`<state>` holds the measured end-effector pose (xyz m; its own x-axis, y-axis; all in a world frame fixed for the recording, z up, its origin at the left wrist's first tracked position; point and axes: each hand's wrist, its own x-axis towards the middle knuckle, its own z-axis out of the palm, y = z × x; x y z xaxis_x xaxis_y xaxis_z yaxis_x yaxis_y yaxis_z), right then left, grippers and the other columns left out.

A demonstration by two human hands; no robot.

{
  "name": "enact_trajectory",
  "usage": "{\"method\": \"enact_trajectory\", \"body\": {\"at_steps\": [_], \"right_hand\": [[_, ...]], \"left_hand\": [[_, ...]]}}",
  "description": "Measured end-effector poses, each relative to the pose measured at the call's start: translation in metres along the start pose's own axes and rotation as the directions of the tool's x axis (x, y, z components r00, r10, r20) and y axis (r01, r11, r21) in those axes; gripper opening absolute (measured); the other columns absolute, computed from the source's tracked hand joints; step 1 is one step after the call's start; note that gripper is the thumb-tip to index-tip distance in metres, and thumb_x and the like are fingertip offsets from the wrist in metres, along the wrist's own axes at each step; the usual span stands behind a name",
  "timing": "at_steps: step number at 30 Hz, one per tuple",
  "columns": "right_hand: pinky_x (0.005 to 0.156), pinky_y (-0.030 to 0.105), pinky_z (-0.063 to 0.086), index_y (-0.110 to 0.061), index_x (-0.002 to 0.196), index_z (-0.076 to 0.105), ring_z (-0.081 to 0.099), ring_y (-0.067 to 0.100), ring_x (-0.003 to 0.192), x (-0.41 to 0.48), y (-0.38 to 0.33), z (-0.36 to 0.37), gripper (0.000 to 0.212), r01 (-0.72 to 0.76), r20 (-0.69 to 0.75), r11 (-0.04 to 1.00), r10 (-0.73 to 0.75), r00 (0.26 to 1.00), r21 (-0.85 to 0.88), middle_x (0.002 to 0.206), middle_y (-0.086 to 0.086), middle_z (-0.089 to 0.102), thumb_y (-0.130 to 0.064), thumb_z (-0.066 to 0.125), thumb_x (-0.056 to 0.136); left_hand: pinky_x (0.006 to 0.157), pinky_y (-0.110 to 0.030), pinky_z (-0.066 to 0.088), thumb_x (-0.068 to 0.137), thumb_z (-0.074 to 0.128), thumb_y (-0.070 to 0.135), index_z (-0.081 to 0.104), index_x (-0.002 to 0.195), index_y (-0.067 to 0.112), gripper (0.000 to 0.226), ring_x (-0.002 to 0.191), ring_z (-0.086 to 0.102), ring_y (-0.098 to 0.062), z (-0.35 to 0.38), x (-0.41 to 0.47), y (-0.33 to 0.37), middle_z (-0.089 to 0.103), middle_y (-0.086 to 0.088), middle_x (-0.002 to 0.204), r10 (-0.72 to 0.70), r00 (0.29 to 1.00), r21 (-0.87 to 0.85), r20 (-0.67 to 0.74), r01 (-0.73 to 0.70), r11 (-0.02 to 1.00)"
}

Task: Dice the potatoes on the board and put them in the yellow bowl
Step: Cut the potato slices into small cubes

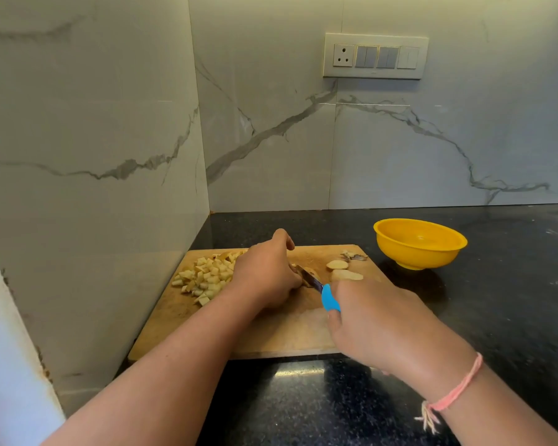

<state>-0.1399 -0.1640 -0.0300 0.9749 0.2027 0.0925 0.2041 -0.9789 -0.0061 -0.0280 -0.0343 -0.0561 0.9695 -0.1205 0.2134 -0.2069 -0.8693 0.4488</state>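
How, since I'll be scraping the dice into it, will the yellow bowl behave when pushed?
The yellow bowl looks like thin plastic and holds nothing, so it is probably light and may slide on the glossy black counter. Its small foot under a wide rim suggests it could tip if pressed at the edge.

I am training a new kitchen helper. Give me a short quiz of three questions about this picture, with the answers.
1. True or false: the yellow bowl is empty.
2. The right hand grips: A) a peeler B) a blue-handled knife C) a spoon.
3. Fill in: the diced potato pile lies on the wooden cutting board's ____ side, as the person sees it.
Key: 1 true; 2 B; 3 left.
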Motion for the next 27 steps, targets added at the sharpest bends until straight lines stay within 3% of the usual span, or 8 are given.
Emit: {"method": "enact_trajectory", "body": {"at_steps": [4, 7, 10, 13, 15, 17, 21, 27], "right_hand": [[0.076, 0.028, 0.049, -0.024, 0.129, 0.044, 0.057, 0.015, 0.093, -0.003, 0.000, 0.005, 0.032, -0.017, 0.018, 0.999, 0.017, 1.000, 0.033, 0.106, -0.002, 0.057, -0.031, 0.042, 0.098], [0.076, 0.028, 0.048, -0.023, 0.130, 0.043, 0.057, 0.014, 0.093, -0.004, -0.001, 0.008, 0.033, -0.028, 0.031, 0.999, 0.026, 0.999, 0.040, 0.102, -0.003, 0.055, -0.030, 0.044, 0.098], [0.074, 0.024, 0.045, -0.024, 0.129, 0.043, 0.055, 0.011, 0.091, -0.011, 0.002, 0.007, 0.031, -0.032, 0.044, 0.999, 0.031, 0.999, 0.038, 0.095, -0.005, 0.049, -0.030, 0.043, 0.098], [0.056, 0.017, 0.039, -0.024, 0.131, 0.042, 0.048, 0.006, 0.064, -0.022, 0.009, 0.000, 0.033, -0.055, 0.087, 0.997, 0.050, 0.995, 0.051, 0.089, -0.006, 0.046, -0.032, 0.040, 0.099], [0.048, 0.016, 0.034, -0.026, 0.134, 0.040, 0.040, 0.004, 0.052, -0.028, 0.015, -0.005, 0.036, -0.077, 0.111, 0.996, 0.071, 0.991, 0.055, 0.086, -0.006, 0.045, -0.035, 0.038, 0.099], [0.047, 0.017, 0.038, -0.027, 0.135, 0.039, 0.044, 0.005, 0.046, -0.033, 0.021, -0.008, 0.039, -0.103, 0.131, 0.992, 0.094, 0.987, 0.069, 0.081, -0.005, 0.047, -0.037, 0.037, 0.098], [0.038, 0.017, 0.039, -0.034, 0.139, 0.038, 0.049, 0.008, 0.032, -0.038, 0.032, -0.014, 0.042, -0.167, 0.180, 0.961, 0.128, 0.975, 0.221, 0.068, -0.005, 0.052, -0.038, 0.038, 0.097], [0.039, 0.021, 0.038, -0.037, 0.138, 0.041, 0.046, 0.009, 0.032, -0.038, 0.046, -0.013, 0.041, -0.215, 0.127, 0.850, 0.175, 0.976, 0.480, 0.061, 0.001, 0.057, -0.034, 0.039, 0.097]], "left_hand": [[0.077, -0.036, 0.058, 0.082, 0.072, 0.022, 0.042, 0.123, 0.027, 0.051, 0.086, 0.062, -0.012, -0.001, -0.001, 0.000, 0.064, 0.004, 0.096, -0.003, 1.000, -0.008, 0.010, 0.003, 1.000], [0.078, -0.037, 0.058, 0.083, 0.071, 0.022, 0.043, 0.122, 0.027, 0.048, 0.087, 0.062, -0.012, -0.002, -0.002, 0.001, 0.065, 0.005, 0.096, 0.014, 1.000, -0.007, 0.006, -0.014, 1.000], [0.078, -0.037, 0.057, 0.084, 0.070, 0.024, 0.044, 0.121, 0.029, 0.045, 0.086, 0.062, -0.011, -0.003, -0.003, 0.001, 0.065, 0.008, 0.094, 0.028, 1.000, 0.001, 0.002, -0.028, 1.000], [0.078, -0.037, 0.058, 0.084, 0.071, 0.026, 0.045, 0.124, 0.032, 0.048, 0.084, 0.061, -0.010, -0.004, -0.004, 0.000, 0.063, 0.013, 0.092, 0.048, 0.999, -0.001, 0.017, -0.048, 0.999], [0.082, -0.037, 0.056, 0.084, 0.070, 0.025, 0.043, 0.130, 0.035, 0.054, 0.091, 0.060, -0.011, -0.004, -0.004, 0.000, 0.062, 0.014, 0.102, 0.091, 0.995, 0.009, 0.047, -0.091, 0.996], [0.092, -0.038, 0.052, 0.086, 0.067, 0.019, 0.043, 0.134, 0.036, 0.057, 0.111, 0.054, -0.014, -0.003, -0.004, 0.000, 0.059, 0.012, 0.122, 0.151, 0.984, 0.005, 0.091, -0.152, 0.988], [0.104, -0.025, 0.040, 0.091, 0.053, 0.002, 0.050, 0.133, 0.033, 0.052, 0.126, 0.047, -0.010, -0.003, -0.004, -0.002, 0.052, 0.012, 0.136, 0.271, 0.939, -0.030, 0.212, -0.271, 0.962], [0.099, -0.034, 0.047, 0.093, 0.050, 0.003, 0.058, 0.127, 0.036, 0.048, 0.119, 0.052, -0.016, -0.004, -0.002, 0.002, 0.057, 0.006, 0.133, 0.274, 0.930, 0.100, 0.243, -0.305, 0.947]]}}
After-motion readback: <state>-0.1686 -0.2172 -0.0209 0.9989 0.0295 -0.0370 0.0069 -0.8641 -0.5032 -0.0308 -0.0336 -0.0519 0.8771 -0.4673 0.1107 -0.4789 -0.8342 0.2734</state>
